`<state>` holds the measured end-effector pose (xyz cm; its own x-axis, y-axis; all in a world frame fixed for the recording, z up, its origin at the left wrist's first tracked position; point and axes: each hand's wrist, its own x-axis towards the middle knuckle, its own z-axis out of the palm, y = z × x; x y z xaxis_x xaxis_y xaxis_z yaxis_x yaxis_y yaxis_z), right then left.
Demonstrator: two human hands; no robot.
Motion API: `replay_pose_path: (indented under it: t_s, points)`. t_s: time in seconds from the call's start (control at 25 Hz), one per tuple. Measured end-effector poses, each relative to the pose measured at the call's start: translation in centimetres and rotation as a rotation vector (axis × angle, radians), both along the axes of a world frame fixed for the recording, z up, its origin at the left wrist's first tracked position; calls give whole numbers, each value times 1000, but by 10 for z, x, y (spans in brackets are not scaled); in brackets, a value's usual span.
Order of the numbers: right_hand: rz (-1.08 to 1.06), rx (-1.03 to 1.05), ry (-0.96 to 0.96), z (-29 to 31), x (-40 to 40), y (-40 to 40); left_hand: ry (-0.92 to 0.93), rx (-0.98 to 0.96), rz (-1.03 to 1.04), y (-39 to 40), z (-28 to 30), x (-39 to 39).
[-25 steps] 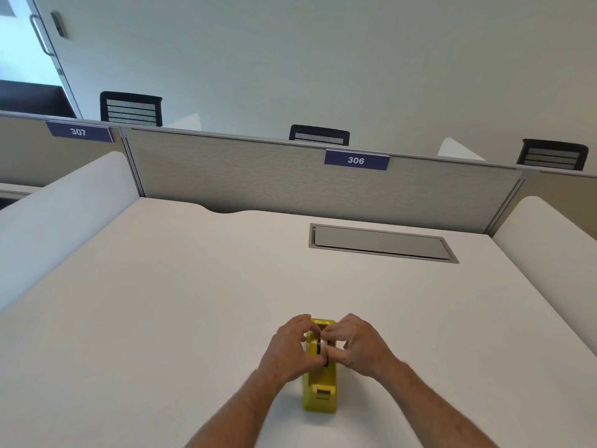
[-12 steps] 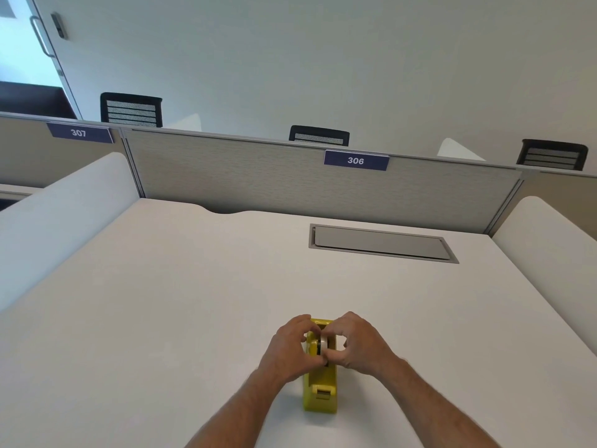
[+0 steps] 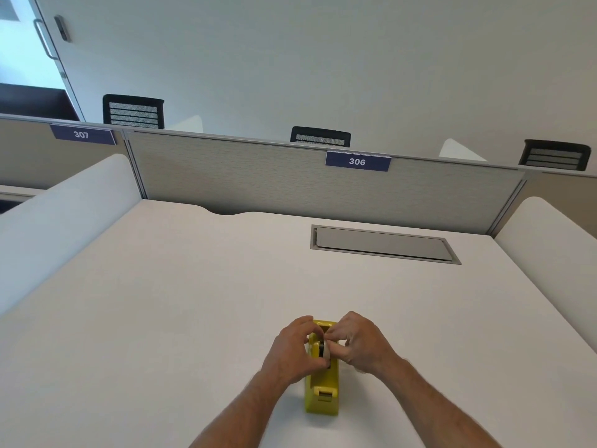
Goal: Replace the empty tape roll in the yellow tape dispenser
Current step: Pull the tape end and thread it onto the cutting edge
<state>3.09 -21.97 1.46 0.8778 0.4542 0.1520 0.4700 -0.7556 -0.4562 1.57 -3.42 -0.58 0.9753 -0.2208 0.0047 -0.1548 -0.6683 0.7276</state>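
The yellow tape dispenser (image 3: pixel 323 388) stands on the white desk (image 3: pixel 161 318), its cutter end toward me. My left hand (image 3: pixel 292 349) grips its left side, fingers curled over the roll slot. My right hand (image 3: pixel 360 342) pinches the tape roll (image 3: pixel 324 350) from the right; the roll sits in the slot, with only a sliver of white rim and dark hub showing between my fingers. How far the roll sits in the slot is hidden.
A grey cable hatch (image 3: pixel 381 244) is set into the desk at the back right. A grey partition (image 3: pixel 290 185) labelled 306 closes the far edge. White side panels (image 3: pixel 61 218) flank the desk. Office chair backs (image 3: pixel 133 110) rise beyond.
My fingers have shifted slightly around the roll; my right thumb and fingers now sit tighter over it. The dispenser has not moved.
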Motion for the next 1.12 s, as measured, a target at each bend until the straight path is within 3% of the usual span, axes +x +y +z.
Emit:
replay_pose_path:
  t_s: [1.12]
  points:
    - [12,42,-20,2,-4,-1,-23,-9,-2,0,3,-2]
